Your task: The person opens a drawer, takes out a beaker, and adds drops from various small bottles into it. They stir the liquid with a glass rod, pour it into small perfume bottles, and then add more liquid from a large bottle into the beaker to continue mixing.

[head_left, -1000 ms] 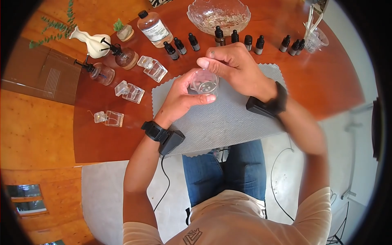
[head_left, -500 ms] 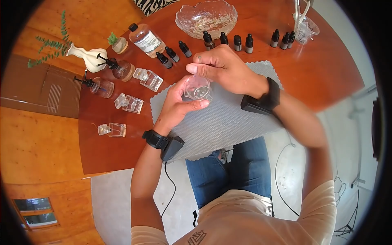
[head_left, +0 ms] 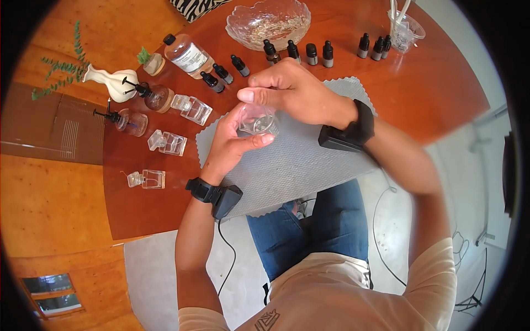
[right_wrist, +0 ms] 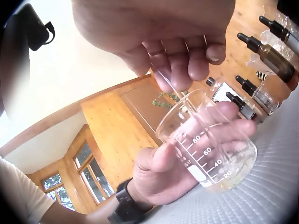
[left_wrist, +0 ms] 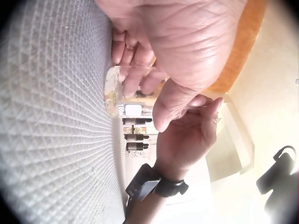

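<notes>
My left hand (head_left: 226, 144) grips a clear glass beaker (head_left: 257, 119), its thumb on the near side. In the right wrist view the beaker (right_wrist: 212, 158) leans, with white marks up to 80 and a little pale liquid at the bottom. Above its rim, my right hand (head_left: 303, 94) pinches a thin clear rod (right_wrist: 169, 81) that reaches down into the beaker. The grey textured mat (head_left: 292, 165) lies under both hands. From the left wrist view, the beaker (left_wrist: 112, 91) stands on or just over the mat; which one, I cannot tell.
Dark dropper bottles (head_left: 328, 54) stand in a row behind the hands. A glass bowl (head_left: 268, 25) and a large labelled bottle (head_left: 189, 56) are at the back. Square glass bottles (head_left: 196, 110), spray bottles (head_left: 132, 122) and a white vase (head_left: 113, 83) stand left, a plastic cup (head_left: 406, 34) back right.
In the head view, both hands, the beaker and the tabletop objects appear shifted left. The left hand's grip on the beaker and the right hand's pinch look unchanged.
</notes>
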Tool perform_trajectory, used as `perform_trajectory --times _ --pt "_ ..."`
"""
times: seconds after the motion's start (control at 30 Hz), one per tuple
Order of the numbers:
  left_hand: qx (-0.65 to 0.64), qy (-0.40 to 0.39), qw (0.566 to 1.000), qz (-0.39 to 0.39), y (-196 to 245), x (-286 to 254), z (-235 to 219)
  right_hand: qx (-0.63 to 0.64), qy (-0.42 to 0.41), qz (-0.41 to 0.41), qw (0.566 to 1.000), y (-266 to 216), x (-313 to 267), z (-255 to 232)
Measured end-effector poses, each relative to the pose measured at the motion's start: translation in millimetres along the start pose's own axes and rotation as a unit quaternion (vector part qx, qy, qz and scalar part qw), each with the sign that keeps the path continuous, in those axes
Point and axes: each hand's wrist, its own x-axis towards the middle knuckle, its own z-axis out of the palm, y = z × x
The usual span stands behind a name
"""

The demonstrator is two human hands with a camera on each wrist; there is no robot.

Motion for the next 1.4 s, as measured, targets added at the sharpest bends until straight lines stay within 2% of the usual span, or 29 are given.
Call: perform_trajectory --times 0.1,0.2,0.3,0.4,0.5,0.6,0.7,0.8,0.9,1.0,1.1,1.2,1.3,1.4 --pt "0.020 0.002 1.000 0.017 -2.1 1.1 -0.7 0.011 0.039 0.005 0.999 9.2 0.2 4.4" --pt "0.009 0.011 1.000 0.011 -6.6 -0.7 0.3 0.001 0.007 -0.031 0.999 10.1 2.3 1.1" --pt "0.008 0.010 1.000 0.018 -4.2 1.0 0.7 0.050 -0.045 0.029 0.997 1.7 1.2 -4.9" --pt "-0.002 0.008 1.000 0.012 -1.9 0.1 1.0 0.029 0.032 0.020 0.999 4.1 0.7 1.4" --pt "-0.011 0.014 1.000 -0.003 -2.5 -0.6 1.8 0.021 -0.018 -0.025 0.999 11.2 4.2 -2.2" --pt "0.001 0.015 1.000 0.006 -2.3 -0.4 2.9 0.040 -0.004 0.006 0.999 11.0 1.5 -1.5" --pt "0.021 0.017 1.000 0.012 -2.1 -0.1 1.5 0.021 -0.010 -0.024 0.999 16.4 3.0 0.3" --pt "0.009 0.013 1.000 0.016 -3.3 0.6 2.8 0.023 -0.052 -0.013 0.998 10.0 2.8 -5.7" --pt "0.014 0.013 1.000 0.023 -1.4 1.2 3.3 -0.051 0.018 -0.015 0.998 13.3 2.4 -2.6" --pt "0.016 0.006 1.000 0.024 -3.1 2.6 2.1 0.018 -0.028 0.017 0.999 14.6 3.7 -4.5" --pt "0.010 0.011 1.000 0.025 -3.6 2.3 4.0 0.064 0.030 -0.005 0.997 14.7 3.3 0.6" --pt "0.017 0.016 0.999 0.024 -1.4 2.1 4.8 -0.050 0.069 -0.012 0.996 11.8 1.6 -0.8" --pt "0.022 0.015 0.999 0.024 -2.3 2.2 3.7 0.028 0.039 0.011 0.999 14.5 1.8 2.2" --pt "0.023 0.013 0.999 0.024 -1.4 2.8 3.0 -0.024 0.085 -0.054 0.995 12.9 1.5 4.5"
